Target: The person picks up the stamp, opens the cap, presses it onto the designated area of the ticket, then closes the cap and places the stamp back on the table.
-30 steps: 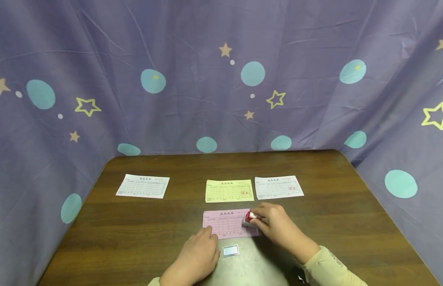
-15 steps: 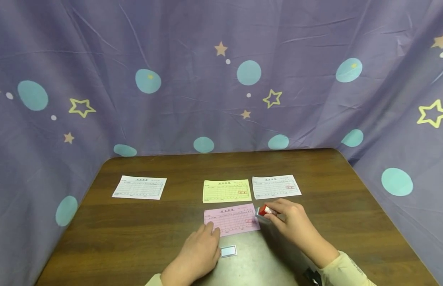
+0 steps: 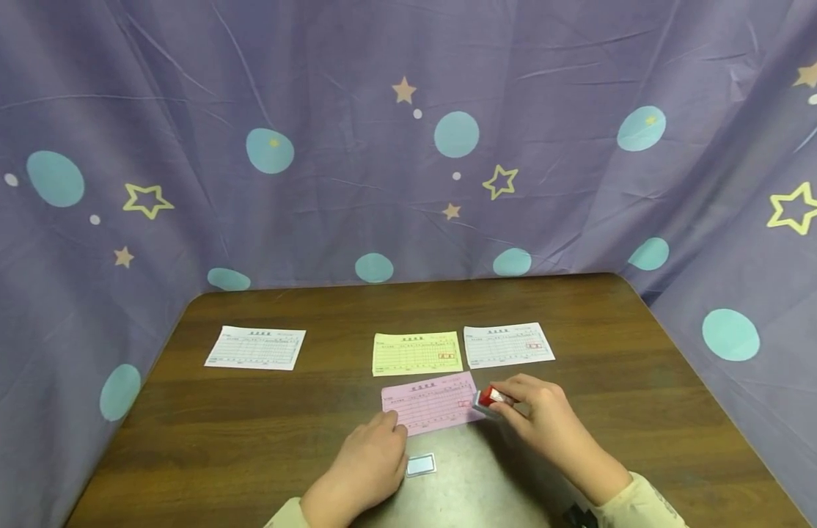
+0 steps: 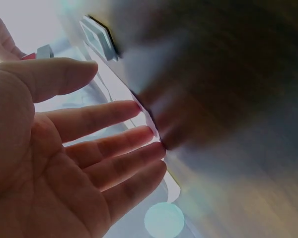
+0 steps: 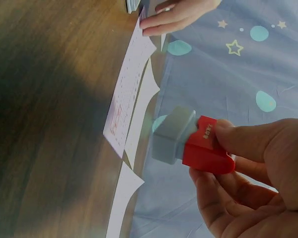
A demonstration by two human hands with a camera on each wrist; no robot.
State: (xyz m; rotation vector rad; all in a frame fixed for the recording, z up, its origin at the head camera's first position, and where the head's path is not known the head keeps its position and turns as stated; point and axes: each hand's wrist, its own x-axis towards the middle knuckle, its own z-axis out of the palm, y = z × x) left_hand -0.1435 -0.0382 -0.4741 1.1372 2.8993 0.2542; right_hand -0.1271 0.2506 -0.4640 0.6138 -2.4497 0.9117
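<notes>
My right hand pinches a red stamp with a translucent grey base between thumb and fingers. In the head view the stamp overlaps the right edge of a pink form. A red boxed mark shows on that form near its right edge. My left hand rests its fingertips on the form's lower left corner, and in the left wrist view its fingers are straight. Beside the left hand lies a small rectangular cap, pale inside with a grey rim.
Behind the pink form lie a yellow form and a white form, both with red boxed marks. Another white form, with no red mark showing, lies at the far left. A patterned curtain stands behind the wooden table.
The right hand has lifted the stamp off the pink form and moved it right, uncovering a red mark. The pink form has turned slightly, its right end farther back. The left hand stays on it.
</notes>
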